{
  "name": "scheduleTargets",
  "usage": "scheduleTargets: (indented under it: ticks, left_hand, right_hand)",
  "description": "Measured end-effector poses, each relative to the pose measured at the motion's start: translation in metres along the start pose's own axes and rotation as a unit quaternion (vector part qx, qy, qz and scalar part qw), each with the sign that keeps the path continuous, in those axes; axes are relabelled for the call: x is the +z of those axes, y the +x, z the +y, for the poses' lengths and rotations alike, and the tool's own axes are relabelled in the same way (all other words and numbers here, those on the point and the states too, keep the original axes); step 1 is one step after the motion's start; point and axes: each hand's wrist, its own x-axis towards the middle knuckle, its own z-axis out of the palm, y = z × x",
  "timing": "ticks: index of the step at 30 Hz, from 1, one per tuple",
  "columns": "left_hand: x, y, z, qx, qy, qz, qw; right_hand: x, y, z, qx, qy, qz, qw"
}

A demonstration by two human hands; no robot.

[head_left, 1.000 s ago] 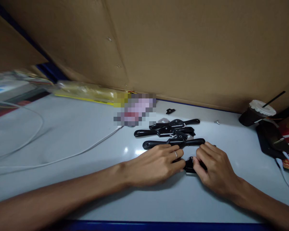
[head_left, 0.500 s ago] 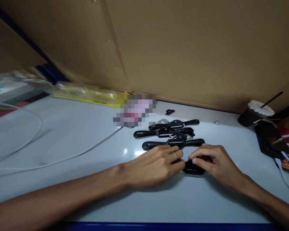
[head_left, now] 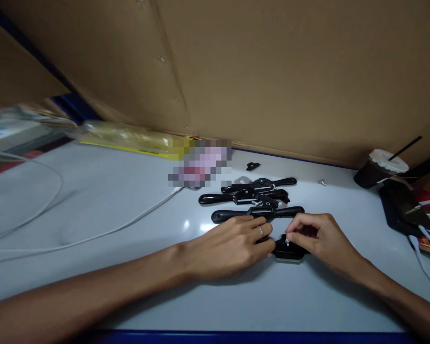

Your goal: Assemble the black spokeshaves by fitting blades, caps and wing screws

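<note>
The person's left hand (head_left: 232, 243) lies over the left part of a black handled tool (head_left: 283, 253) on the near side of the counter (head_left: 157, 296), its fingers curled around the handle, most of which is hidden beneath them. It keeps the place it had in both earlier frames.

The right hand (head_left: 324, 241) is what has changed. One second ago its fingers were bunched over the right side of the tool; half a second ago thumb and forefinger lay low over its middle, covering the fitting there. Now they sit slightly higher, narrowed to a pinch on a silver screw (head_left: 287, 243), whose lower part has come into view under the fingertips. The tool's pale blade edge (head_left: 289, 261) shows along its near side, as it did half a second ago.

Just beyond the hands, three similar black tools lie roughly parallel: a near one (head_left: 222, 216), a middle one (head_left: 215, 198) and a far one (head_left: 285, 182). Farther off rests a small black plate (head_left: 252, 166); to its right, a loose silver screw piece (head_left: 321, 182). A lidded cup (head_left: 367, 174) stands at the far right. These have not moved.
</note>
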Motion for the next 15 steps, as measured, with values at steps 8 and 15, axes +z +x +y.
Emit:
scheduleTargets:
  ticks: [8,15]
  left_hand:
    - [-0.001,0.000,-0.001,0.002,-0.013,-0.006,1.000]
    - [0.000,0.000,-0.001,0.002,-0.011,0.000,1.000]
  right_hand:
    - [0.006,-0.010,-0.001,-0.224,-0.233,0.058,0.945]
    - [0.006,-0.011,0.003,-0.242,-0.221,0.053,0.943]
